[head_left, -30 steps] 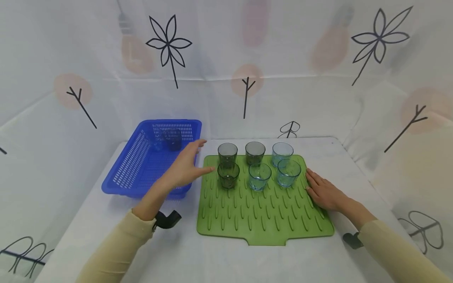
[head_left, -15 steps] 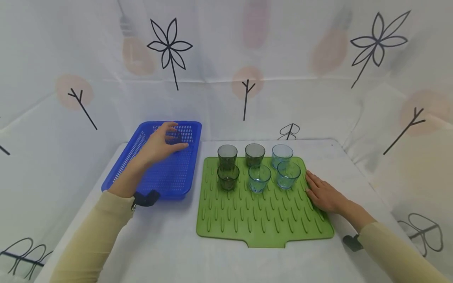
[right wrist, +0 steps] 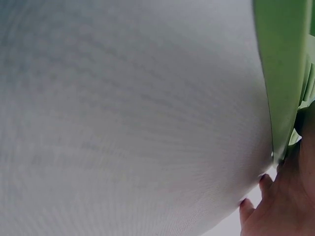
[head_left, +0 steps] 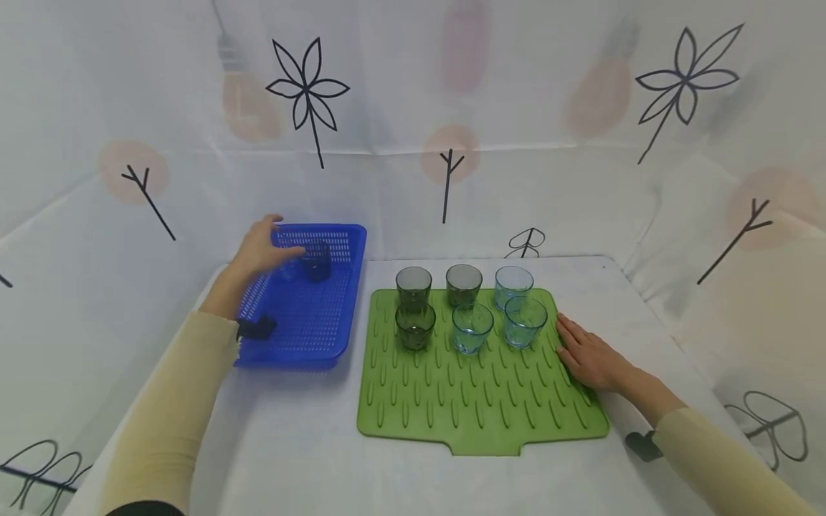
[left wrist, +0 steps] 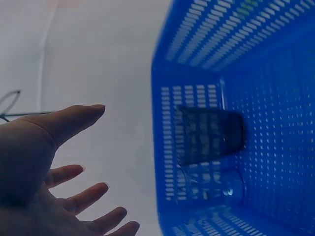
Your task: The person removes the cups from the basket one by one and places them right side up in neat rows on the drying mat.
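My left hand (head_left: pixel 258 247) hovers over the far left corner of a blue plastic basket (head_left: pixel 290 330), thumb and fingers spread and holding nothing. Inside that basket, against one end wall, a dark grey glass (left wrist: pixel 209 135) stands beside a clear bluish glass (left wrist: pixel 221 189). My right hand (head_left: pixel 594 358) rests on the right edge of a green ridged drying mat (head_left: pixel 477 401), its fingers laid along the border. On the mat's far half stand several upright glasses: grey ones such as the front dark glass (head_left: pixel 415 326), and blue ones such as the front blue glass (head_left: pixel 472 330).
The basket sits left of the mat on a white cloth-covered table (head_left: pixel 284 437). A white patterned curtain (head_left: pixel 387 193) rises behind the table and along both sides. Black straps with cameras are on both wrists.
My left hand has moved left, away from beside the mat, across the basket to its far left corner. The right hand and the glasses on the mat have stayed put.
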`<action>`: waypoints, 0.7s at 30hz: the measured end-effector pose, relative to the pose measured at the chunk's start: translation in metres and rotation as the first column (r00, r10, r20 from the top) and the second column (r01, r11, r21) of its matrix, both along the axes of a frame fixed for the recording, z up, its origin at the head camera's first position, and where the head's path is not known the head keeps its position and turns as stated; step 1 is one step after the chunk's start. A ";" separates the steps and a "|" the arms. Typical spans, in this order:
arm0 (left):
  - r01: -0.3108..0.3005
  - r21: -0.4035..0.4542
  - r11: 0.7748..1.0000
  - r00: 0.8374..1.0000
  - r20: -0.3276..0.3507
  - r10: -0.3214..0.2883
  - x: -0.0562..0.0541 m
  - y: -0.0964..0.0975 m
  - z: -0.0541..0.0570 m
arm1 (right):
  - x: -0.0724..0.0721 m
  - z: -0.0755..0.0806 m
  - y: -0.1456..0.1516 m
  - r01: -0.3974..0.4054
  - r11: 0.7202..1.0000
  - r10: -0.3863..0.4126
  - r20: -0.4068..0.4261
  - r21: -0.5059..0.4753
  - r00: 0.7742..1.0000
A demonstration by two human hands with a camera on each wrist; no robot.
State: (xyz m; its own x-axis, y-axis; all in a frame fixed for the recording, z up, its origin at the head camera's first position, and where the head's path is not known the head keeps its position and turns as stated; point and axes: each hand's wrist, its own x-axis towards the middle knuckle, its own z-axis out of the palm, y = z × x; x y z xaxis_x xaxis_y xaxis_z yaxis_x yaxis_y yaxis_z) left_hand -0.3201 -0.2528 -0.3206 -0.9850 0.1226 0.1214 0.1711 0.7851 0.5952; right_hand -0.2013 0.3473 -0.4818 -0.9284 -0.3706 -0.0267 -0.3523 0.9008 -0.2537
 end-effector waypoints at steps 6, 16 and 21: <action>-0.044 -0.063 0.997 0.998 0.041 0.047 -0.019 -0.013 -0.009 | 0.003 0.002 0.000 -0.005 1.000 0.005 -0.034 -0.005 0.999; -0.102 -0.044 0.994 0.980 0.170 0.108 -0.042 -0.029 -0.038 | 0.000 -0.006 0.006 -0.028 0.999 0.024 -0.089 -0.040 0.996; -0.121 -0.066 0.990 0.958 0.253 0.134 -0.043 -0.031 -0.048 | -0.003 -0.009 0.007 -0.020 1.000 0.019 -0.048 -0.012 0.999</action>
